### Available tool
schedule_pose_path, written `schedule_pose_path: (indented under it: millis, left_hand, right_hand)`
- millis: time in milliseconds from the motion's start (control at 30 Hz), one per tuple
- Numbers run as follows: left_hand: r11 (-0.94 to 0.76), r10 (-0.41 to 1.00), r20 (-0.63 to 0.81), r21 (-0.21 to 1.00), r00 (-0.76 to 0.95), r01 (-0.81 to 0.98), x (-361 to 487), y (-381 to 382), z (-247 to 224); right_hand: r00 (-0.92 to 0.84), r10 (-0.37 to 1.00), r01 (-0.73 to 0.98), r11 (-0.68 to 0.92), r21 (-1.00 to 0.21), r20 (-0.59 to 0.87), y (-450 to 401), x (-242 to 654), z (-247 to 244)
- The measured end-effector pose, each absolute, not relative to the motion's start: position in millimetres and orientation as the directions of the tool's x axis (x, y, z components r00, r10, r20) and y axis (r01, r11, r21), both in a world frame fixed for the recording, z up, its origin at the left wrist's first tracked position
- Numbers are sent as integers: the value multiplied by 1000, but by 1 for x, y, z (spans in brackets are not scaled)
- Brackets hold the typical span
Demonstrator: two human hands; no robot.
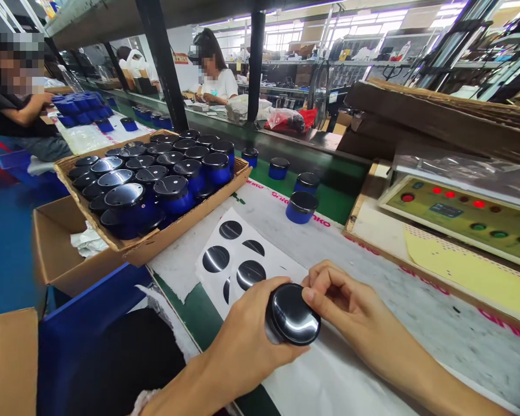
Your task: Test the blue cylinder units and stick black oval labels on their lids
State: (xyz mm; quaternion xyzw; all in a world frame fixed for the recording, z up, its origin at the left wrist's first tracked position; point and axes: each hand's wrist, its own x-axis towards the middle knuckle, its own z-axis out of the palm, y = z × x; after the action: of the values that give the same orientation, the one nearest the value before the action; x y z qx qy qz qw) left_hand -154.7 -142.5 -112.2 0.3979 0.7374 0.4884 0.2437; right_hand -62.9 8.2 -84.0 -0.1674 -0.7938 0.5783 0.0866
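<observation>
My left hand (251,329) is wrapped round a small cylindrical unit whose glossy black round top (295,315) faces up. Its side is mostly hidden by my fingers. At the upper right edge of that top, my right hand (333,294) has thumb and forefinger pinched on what looks like a round black sticker lying over it. Just beyond my hands lies a white sheet (238,245) bearing several round black stickers (215,259), some only partly visible.
A cardboard tray (190,222) full of blue units with black tops stands at the left, above an open carton (69,245). Several similar blue units (302,207) stand along the green belt (329,199). A control box (468,205) with lit red lights is at the right. Co-workers sit beyond.
</observation>
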Motion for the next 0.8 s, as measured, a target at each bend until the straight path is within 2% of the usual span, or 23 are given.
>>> schedule_pose_path:
  millis: [633, 733, 800]
  left_hand:
    - [209, 817, 50, 903, -575, 376, -151, -143, -113]
    - [214, 825, 64, 884, -562, 415, -152, -145, -116]
    - [178, 845, 128, 848, -519, 499, -154, -147, -119]
  right_hand:
    - [-927, 370, 102, 385, -917, 52, 3, -61, -85]
    - [-944, 326, 119, 479, -870, 50, 11, -61, -82]
    - [-961, 274, 197, 604, -772, -31, 26, -60, -76]
